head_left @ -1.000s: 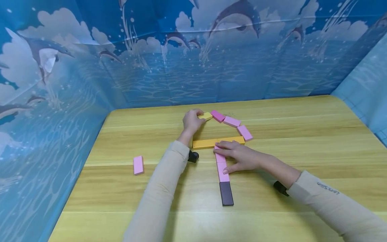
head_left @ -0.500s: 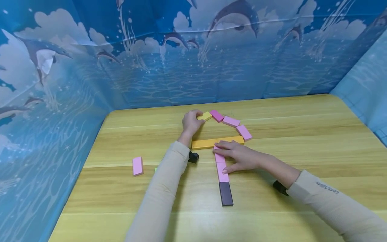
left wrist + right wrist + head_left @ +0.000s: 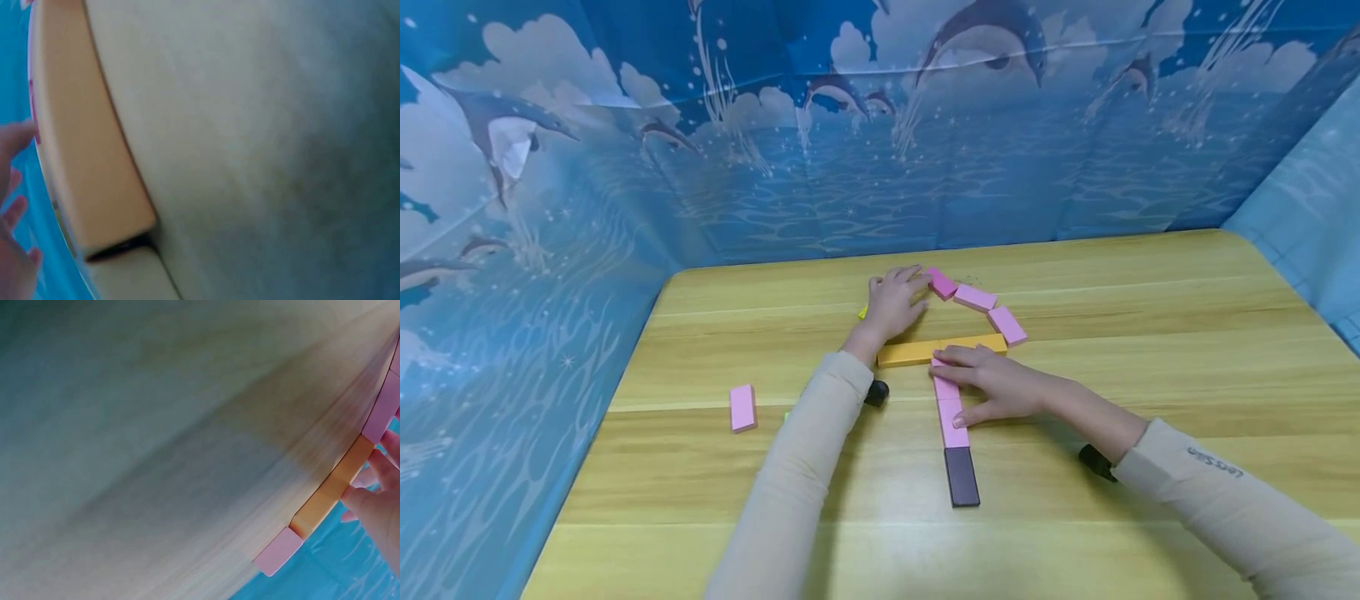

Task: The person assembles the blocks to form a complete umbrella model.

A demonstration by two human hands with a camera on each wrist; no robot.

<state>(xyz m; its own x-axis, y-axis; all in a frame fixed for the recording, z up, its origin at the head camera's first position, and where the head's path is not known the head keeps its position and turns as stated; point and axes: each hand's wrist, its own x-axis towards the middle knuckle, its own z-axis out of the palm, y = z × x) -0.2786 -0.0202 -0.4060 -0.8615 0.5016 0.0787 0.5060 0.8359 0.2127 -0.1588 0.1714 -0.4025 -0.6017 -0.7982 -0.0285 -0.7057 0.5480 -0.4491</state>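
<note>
My left hand is over the far left of an arc of blocks, fingers extended toward a dark pink block. It covers the yellow block beneath; another yellow bit peeks out left of the wrist. Two light pink blocks continue the arc down to a row of orange blocks. My right hand rests with spread fingers beside the pink column, its fingertips at the orange row and pink blocks. A dark block ends the column. In the right wrist view, fingers touch the orange row.
A loose pink block lies on the wooden table at the left. A green sliver shows beside the left sleeve. Blue dolphin-print cloth stands behind the table and along its sides.
My left hand has let go of the yellow block it pinched and has moved right and over it, fingers spreading toward the dark pink block. The right hand has stayed in place.
</note>
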